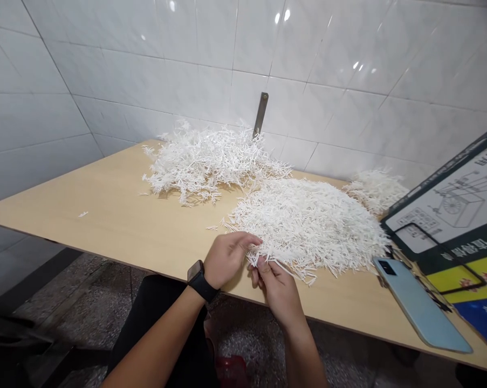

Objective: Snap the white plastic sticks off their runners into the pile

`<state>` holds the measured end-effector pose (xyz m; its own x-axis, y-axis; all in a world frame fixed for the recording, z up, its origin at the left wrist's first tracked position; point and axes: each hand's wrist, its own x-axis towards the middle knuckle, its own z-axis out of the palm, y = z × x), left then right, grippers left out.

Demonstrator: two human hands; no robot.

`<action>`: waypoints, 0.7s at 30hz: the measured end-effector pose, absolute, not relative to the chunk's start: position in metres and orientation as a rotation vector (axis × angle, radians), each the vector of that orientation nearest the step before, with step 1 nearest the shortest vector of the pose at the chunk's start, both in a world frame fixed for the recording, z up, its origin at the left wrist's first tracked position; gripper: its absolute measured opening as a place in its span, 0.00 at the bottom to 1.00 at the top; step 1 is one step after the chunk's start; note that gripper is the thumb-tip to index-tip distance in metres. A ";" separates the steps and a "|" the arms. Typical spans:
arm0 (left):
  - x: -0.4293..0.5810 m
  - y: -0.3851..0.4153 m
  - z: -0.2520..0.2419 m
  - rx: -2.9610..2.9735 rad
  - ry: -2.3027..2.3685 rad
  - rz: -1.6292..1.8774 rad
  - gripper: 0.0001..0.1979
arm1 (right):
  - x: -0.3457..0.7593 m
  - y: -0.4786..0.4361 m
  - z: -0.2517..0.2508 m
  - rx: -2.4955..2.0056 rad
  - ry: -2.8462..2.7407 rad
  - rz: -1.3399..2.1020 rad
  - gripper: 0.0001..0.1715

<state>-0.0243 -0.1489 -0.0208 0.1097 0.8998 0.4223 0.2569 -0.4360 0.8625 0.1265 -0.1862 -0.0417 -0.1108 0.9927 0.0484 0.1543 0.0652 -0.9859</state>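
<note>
And here's a pale plywood table (105,215) set against glossy white tiled walls (308,54), a metal bracket (260,113) at the back, speckled stone floor (259,345) below. Right at the grip, the left hand (227,258) and right hand (278,291) pinch narrowly on a tuft of thin white plastic sticks (273,261), at the near edge of a dense, bristly heap (303,226). Beyond the hands sits a looser tangled heap (211,161); off to their right, a pale blue phone (419,304) lies against a printed board (449,215).
</note>
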 end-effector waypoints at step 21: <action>-0.028 -0.147 -0.021 1.587 1.177 1.391 0.18 | 0.125 -0.188 -0.042 -1.205 -1.492 1.194 0.26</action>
<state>-0.0282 -0.1469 -0.0210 0.0059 0.9410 0.3384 0.1773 -0.3340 0.9257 0.1250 -0.1876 -0.0421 -0.1701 0.9842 0.0490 0.1674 0.0779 -0.9828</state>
